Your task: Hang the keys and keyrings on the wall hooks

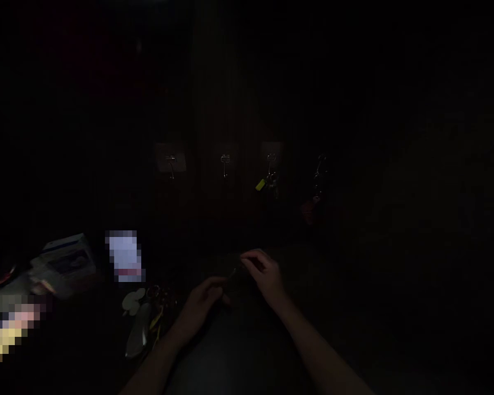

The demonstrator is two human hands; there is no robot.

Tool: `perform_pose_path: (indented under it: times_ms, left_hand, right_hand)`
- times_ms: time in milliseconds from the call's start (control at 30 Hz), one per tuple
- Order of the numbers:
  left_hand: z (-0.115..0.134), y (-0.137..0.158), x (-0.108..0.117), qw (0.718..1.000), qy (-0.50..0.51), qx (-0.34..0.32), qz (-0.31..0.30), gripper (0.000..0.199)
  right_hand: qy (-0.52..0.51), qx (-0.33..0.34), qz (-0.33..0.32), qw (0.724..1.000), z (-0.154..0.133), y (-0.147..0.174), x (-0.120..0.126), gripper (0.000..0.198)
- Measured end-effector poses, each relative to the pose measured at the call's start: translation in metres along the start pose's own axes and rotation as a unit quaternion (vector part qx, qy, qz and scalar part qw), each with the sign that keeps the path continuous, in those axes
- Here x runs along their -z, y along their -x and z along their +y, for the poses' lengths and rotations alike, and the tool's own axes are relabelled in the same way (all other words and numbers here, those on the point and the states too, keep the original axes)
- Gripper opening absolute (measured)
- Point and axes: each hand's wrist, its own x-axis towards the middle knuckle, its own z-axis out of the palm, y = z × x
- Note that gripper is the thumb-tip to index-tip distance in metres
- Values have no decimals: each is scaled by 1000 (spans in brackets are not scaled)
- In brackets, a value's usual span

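Hands, two in number, meet over the dark table [214,362], near the middle of the scene. Between the left hand [206,299] and the right hand [267,271] is one thin, faintly shining strip [233,272], slanting from near left to far right. The left hand's fingers are bent, their tips close to the strip's near end. The right hand's thumb and forefinger come together at its far end. It is too dark to tell whether either hand really grips the strip.

On the far side hang four hooks in a row: the first hook [171,165] at left, then the second hook [225,164], the third hook [270,161] and, at right, the fourth hook [321,163]. The third carries one bunch of keys [274,184] with one yellow tag [260,185]; under the fourth hangs one red thing [308,210].

Left of the left hand lie one white, lobed piece [133,301], one long, pale tool [138,332] and one yellow piece [157,319]. Farther left stand one box [72,263] and one bright, blurred panel [125,256]. One more blurred patch [8,332] shows at the near left edge.
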Motion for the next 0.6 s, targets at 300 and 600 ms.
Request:
perform_pose_path:
  times_ms: [300,600]
  left_hand:
    - [1,0,0,1000,-21,9,-1,35]
    - [6,3,-2,1000,-14,12,3,36]
  right_hand:
    - [44,60,55,996,-21,-32,27,8]
    - [37,57,174,982,-62,-108,58,13]
